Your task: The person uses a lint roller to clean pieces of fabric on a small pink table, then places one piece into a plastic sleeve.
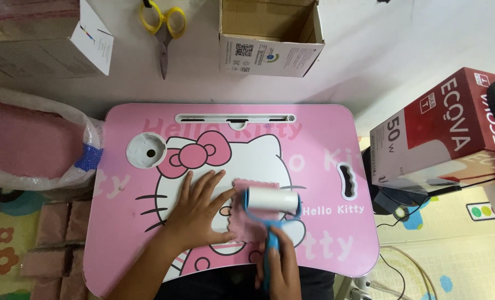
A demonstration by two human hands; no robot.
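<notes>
A small pink cloth square point(252, 225) lies on a pink lap table point(325, 139) printed with a cartoon cat. My left hand point(203, 208) lies flat on the table with fingers spread, its thumb and fingertips touching the cloth's left edge. My right hand point(283, 266) grips the blue handle of a lint roller point(270, 201). The roller's white drum rests on the cloth's right part.
Yellow-handled scissors point(163, 28) and an open cardboard box point(269, 36) lie beyond the table's far edge, with another box point(47, 41) at far left. A red carton point(447, 130) stands on the right. A pink bundle in plastic wrap point(33, 144) and stacked pink squares point(53, 239) lie on the left.
</notes>
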